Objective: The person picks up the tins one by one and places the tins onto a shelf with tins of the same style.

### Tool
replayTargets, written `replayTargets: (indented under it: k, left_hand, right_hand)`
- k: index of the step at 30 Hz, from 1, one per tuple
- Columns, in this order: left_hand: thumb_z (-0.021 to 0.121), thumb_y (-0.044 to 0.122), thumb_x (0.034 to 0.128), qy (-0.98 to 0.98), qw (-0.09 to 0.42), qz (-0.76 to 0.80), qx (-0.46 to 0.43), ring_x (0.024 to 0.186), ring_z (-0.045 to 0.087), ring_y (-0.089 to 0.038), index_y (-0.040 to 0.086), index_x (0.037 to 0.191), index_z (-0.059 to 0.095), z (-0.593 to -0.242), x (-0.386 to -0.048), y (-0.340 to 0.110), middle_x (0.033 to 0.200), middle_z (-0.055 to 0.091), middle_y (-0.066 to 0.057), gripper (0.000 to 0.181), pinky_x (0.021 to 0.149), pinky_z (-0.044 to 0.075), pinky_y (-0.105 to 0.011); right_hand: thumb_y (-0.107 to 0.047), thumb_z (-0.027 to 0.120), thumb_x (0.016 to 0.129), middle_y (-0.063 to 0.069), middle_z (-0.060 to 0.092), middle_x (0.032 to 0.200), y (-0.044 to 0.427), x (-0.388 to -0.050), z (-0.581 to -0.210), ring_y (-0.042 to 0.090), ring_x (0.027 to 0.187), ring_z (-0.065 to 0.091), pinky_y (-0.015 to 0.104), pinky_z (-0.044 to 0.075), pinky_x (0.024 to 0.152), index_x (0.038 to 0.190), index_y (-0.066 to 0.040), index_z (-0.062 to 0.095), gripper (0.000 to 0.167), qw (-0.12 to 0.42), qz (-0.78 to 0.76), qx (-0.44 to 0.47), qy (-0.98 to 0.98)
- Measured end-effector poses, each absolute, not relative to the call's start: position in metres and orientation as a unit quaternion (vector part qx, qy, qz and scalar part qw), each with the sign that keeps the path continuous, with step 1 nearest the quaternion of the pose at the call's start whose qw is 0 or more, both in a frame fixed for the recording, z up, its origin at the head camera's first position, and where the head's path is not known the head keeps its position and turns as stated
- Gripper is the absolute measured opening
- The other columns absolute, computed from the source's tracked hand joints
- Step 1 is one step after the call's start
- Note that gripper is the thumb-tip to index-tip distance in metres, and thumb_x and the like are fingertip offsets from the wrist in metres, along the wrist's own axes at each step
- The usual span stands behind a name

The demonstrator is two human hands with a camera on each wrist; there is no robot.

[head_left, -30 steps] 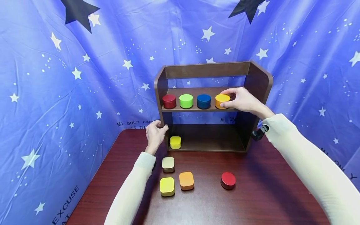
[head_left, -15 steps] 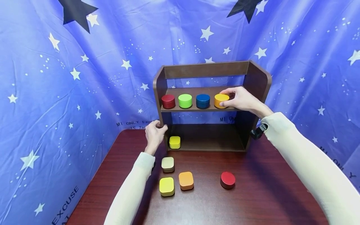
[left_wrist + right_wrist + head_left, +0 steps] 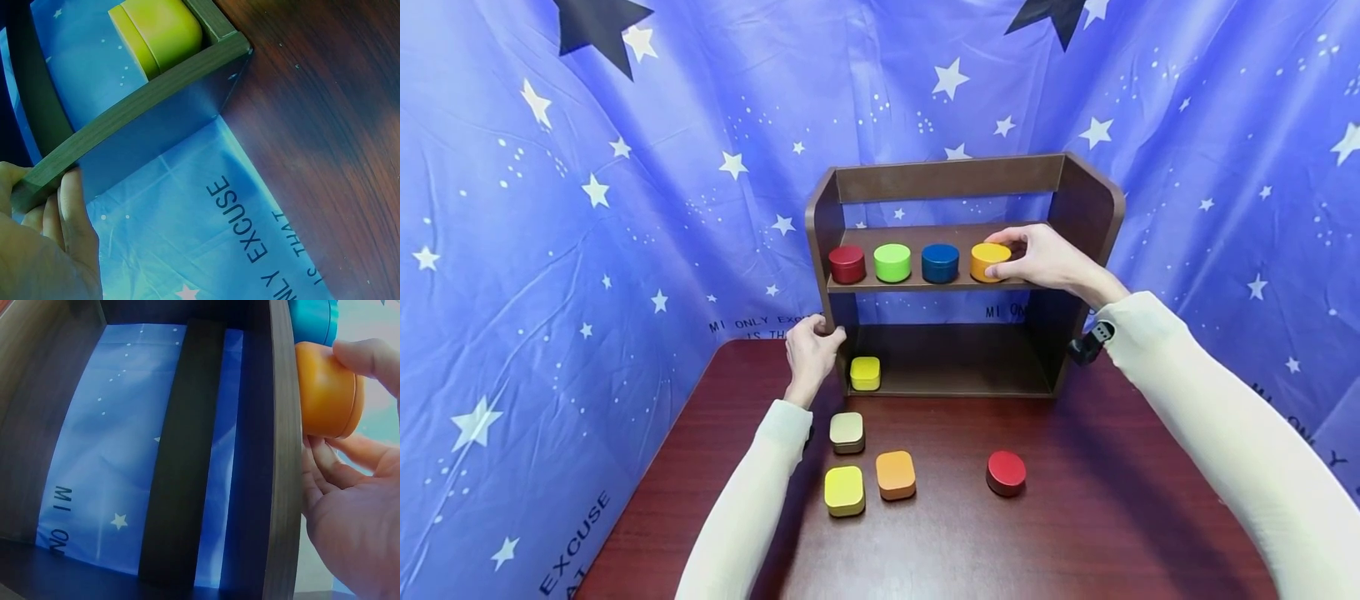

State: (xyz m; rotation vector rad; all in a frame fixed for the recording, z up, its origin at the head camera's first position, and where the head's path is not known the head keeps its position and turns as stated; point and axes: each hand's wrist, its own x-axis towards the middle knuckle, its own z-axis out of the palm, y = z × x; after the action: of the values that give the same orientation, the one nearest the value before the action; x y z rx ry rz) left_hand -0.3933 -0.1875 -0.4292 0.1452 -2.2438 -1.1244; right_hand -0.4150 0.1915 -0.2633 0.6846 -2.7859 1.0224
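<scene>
My right hand holds an orange-yellow round tin between thumb and fingers at the right of the upper shelf's row. In the right wrist view that tin stands against the shelf board, the thumb on its lid edge. Left of it on the upper shelf are a blue tin, a green tin and a dark red tin. My left hand grips the left side panel of the brown rack; in the left wrist view fingers and thumb lie on either side of the panel edge.
A yellow square tin sits at the lower shelf's left end. On the table in front are a cream square tin, another yellow one, an orange one and a red round tin. A starry blue curtain hangs behind.
The head view has shifted slightly, so the scene sits a little higher. Both hands keep their places on the rack panel and the orange-yellow tin.
</scene>
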Motion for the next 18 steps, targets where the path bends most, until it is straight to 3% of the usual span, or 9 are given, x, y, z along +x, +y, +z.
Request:
replayTargets:
  k: [6,18]
  left_hand:
    - [0.084,0.026,0.0848,-0.849,0.305,-0.428,0.056,0.091,0.073,-0.035,0.01,0.087,0.078,-0.426,-0.393,-0.187,0.093,0.081,-0.012,0.017,0.078,0.053,-0.05]
    - [0.083,0.026,0.0838,-0.846,0.308,-0.432,0.049,0.091,0.073,-0.037,0.008,0.088,0.077,-0.429,-0.391,-0.188,0.092,0.081,-0.014,0.019,0.078,0.053,-0.052]
  right_hand:
    - [-0.028,0.084,0.095,0.026,0.068,0.14,0.197,-0.411,-0.263,0.036,0.122,0.063,0.009,0.045,0.088,0.152,0.0,0.058,0.069,0.048,0.345,0.218,-0.912]
    - [-0.024,0.084,0.095,0.03,0.069,0.139,0.21,-0.395,-0.27,0.042,0.126,0.067,0.003,0.044,0.085,0.152,0.004,0.057,0.069,0.068,0.347,0.214,-0.91]
